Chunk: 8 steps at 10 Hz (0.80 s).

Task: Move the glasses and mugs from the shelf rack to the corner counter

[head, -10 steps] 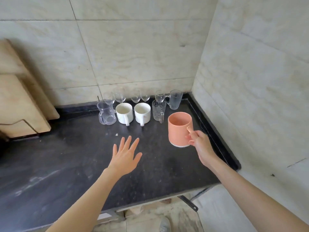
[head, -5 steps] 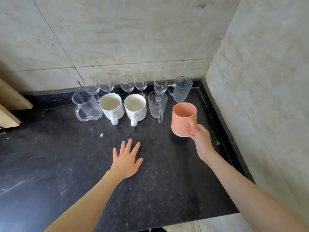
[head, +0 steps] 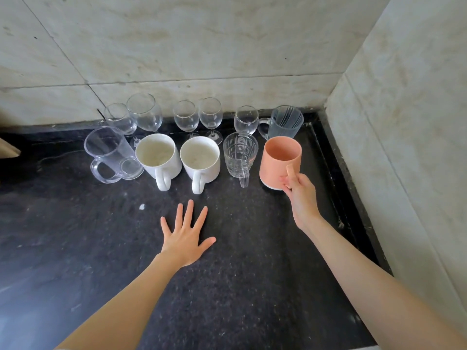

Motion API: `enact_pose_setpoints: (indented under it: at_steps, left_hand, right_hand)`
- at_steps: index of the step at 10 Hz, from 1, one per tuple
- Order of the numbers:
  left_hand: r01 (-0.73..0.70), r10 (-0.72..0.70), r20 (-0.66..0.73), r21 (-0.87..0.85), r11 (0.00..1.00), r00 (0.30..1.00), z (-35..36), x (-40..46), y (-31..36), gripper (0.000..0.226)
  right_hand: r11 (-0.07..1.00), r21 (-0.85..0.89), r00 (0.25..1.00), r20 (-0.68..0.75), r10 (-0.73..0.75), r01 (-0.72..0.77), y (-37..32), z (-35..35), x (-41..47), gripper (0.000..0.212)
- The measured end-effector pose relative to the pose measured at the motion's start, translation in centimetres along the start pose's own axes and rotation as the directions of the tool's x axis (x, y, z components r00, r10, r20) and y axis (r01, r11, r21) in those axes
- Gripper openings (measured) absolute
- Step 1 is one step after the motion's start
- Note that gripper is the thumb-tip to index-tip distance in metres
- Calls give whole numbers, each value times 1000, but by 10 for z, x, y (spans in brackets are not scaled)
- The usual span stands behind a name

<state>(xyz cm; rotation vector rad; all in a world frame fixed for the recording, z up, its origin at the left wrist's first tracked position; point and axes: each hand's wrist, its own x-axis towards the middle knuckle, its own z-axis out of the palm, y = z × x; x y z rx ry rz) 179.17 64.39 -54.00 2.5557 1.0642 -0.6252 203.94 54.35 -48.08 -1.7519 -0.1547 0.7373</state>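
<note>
The right hand grips a pink mug by its near side, thumb laid up the wall and fingers curled where the handle would be, right of centre in the frame. The left hand lies spread and flat, holding nothing, on or just over the dark bench at centre. The mug sits at the right end of the front row, just beside a cut-glass mug; left of that stand two white mugs and a clear mug. Behind, along the wall, stand five stemmed glasses and a ribbed mug in the corner. The step in hand appears to be setting the pink mug down in line; the next move calls for seating its base flat, clear of the cut-glass mug, then letting go. Whether the base already touches the bench cannot be told, and the hand hides the handle. The shelf rack is out of frame, so what remains to move is unknown.
</note>
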Motion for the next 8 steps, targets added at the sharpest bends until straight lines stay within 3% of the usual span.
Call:
enact_pose_setpoints:
  at_steps: [2, 6, 8]
  left_hand:
    - [3, -3, 47, -11, 1000, 999, 1, 2, 0, 79]
    - [15, -16, 75, 9, 1000, 997, -4, 0, 0, 78]
    - [11, -11, 83, 0, 1000, 997, -3, 1, 1, 78]
  right_hand:
    - [999, 29, 1000, -1, 21, -21, 9, 4, 5, 41]
    - [985, -169, 998, -69, 10, -22, 30, 3, 6, 35]
    - [963, -265, 998, -63, 30, -45, 25, 0, 5, 22]
